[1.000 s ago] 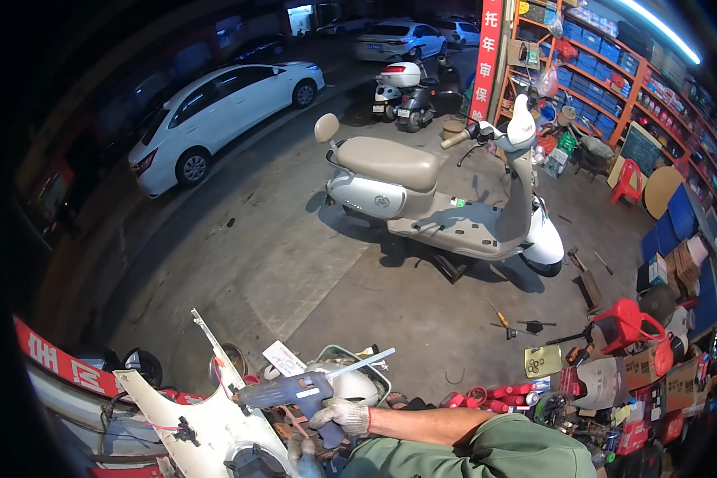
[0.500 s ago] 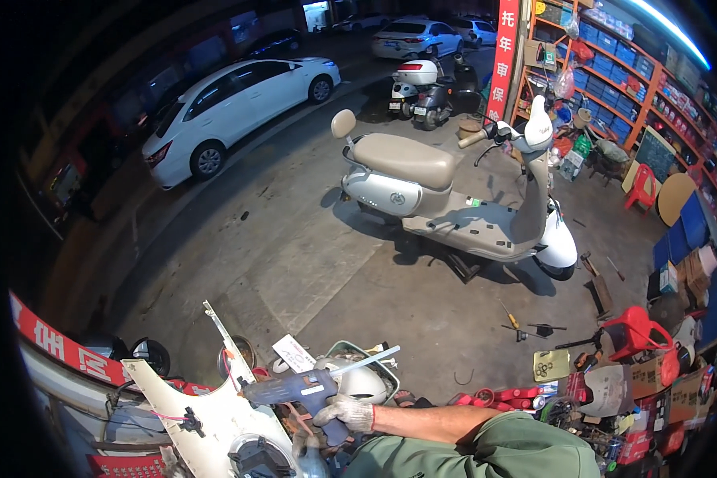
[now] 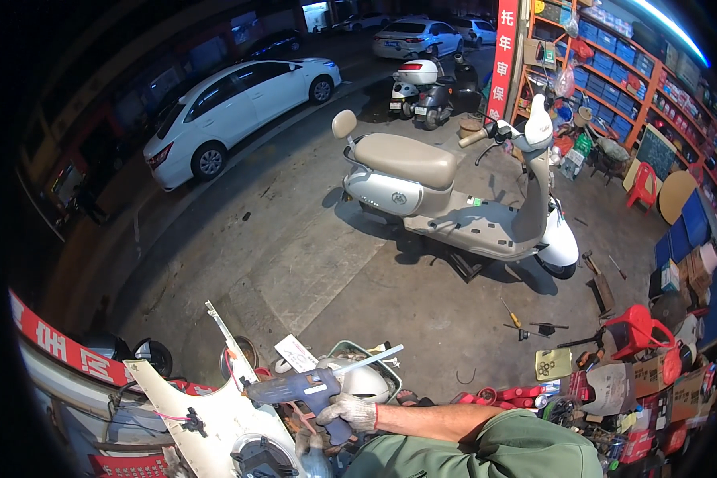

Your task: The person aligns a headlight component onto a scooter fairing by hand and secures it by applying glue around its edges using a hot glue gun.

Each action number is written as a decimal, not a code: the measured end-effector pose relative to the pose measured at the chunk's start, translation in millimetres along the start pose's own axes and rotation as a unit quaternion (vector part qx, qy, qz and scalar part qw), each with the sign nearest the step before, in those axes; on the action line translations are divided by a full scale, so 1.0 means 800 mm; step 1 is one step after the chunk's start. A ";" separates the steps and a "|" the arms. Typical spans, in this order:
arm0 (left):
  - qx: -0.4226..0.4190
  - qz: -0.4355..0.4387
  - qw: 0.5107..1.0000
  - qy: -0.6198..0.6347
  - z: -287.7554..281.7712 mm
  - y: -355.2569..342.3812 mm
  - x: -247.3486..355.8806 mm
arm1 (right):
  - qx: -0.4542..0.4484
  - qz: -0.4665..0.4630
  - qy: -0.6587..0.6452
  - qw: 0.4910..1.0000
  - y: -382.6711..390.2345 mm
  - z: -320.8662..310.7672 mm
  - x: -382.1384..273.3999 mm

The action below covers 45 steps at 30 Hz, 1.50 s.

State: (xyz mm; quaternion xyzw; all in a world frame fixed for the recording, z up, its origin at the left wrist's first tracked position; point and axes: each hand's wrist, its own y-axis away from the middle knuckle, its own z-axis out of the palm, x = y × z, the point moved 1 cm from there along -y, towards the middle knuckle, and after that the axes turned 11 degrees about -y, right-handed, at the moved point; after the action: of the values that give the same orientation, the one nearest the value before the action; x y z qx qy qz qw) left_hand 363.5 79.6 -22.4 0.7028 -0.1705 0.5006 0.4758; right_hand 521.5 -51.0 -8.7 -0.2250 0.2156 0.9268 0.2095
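Observation:
My right hand [image 3: 350, 413], in a pale knit glove, is closed round the handle of a dark blue hot glue gun [image 3: 291, 388]. A translucent glue stick [image 3: 372, 359] pokes out of the gun's rear, and its nozzle end points left over a cream-white scooter body panel [image 3: 215, 426]. My left hand [image 3: 312, 452], also gloved, is low in the picture beside the panel's right edge. Its fingers are partly hidden, so I cannot tell what they grip. A black fitting [image 3: 264, 460] sits on the panel near me, and a small black clip [image 3: 192, 422] lies farther left.
A green-rimmed basket [image 3: 344, 347] with a white rounded part stands just beyond the gun. A white and beige scooter [image 3: 422, 191] is parked ahead on the concrete. Red stools [image 3: 639, 331], tools and boxes crowd the right side. A white car [image 3: 243, 107] stands at far left.
My hands and the glue gun stay nearly in place. The whole view has shifted very slightly.

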 end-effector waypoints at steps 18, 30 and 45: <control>-0.050 0.048 0.998 -0.008 0.000 -0.019 -0.009 | 0.004 0.004 0.000 1.000 0.000 0.002 0.009; -0.090 0.075 0.993 -0.010 0.009 -0.035 -0.008 | 0.017 0.017 0.005 1.000 0.019 0.019 -0.004; -0.107 0.075 0.991 0.036 0.010 -0.046 -0.035 | 0.020 0.036 -0.057 0.998 0.023 0.032 -0.003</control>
State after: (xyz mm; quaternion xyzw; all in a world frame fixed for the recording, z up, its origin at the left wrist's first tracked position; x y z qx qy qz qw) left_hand 381.8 84.8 -65.6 0.6148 -0.2578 0.5389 0.5149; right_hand 506.1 -54.1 18.8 -0.1596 0.2298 0.9406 0.1922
